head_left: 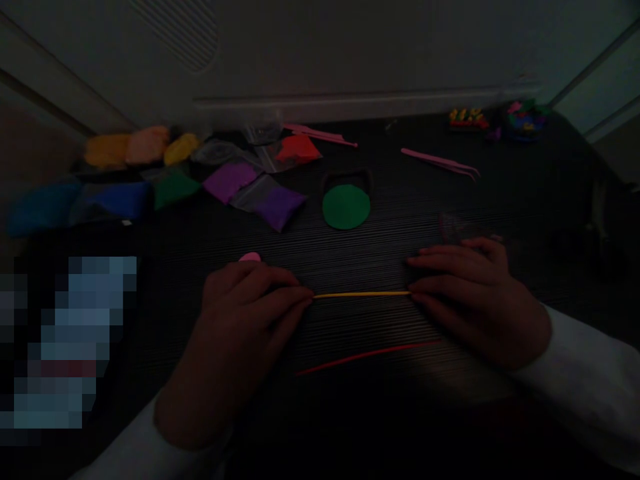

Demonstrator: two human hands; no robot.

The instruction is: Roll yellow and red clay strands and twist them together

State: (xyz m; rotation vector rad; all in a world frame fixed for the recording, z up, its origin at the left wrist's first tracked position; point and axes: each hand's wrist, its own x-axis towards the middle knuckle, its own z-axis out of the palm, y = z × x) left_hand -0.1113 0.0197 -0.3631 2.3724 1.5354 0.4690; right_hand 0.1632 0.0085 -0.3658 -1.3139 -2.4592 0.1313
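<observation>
A thin yellow strand [361, 294] is stretched nearly level between my two hands, just over the dark tabletop or on it; I cannot tell which. Its left end is pinched between the thumb and finger of my left hand [250, 313]. At the other end, the thumb and forefinger of my right hand [473, 293] close on it. Closer to me lies a thin red strand [367, 357], slightly slanted and apart from both hands. A pink piece [250, 257] shows partly behind my left hand. Beyond the yellow strand is a flat green disc [346, 207].
Bags of coloured material, among them a purple bag [281, 202] and a blue bag [114, 201], lie at the back left. Pink tweezers [443, 161] rest at the back right, near small colourful pieces [525, 121]. A blurred-out screen [75, 340] is at the left.
</observation>
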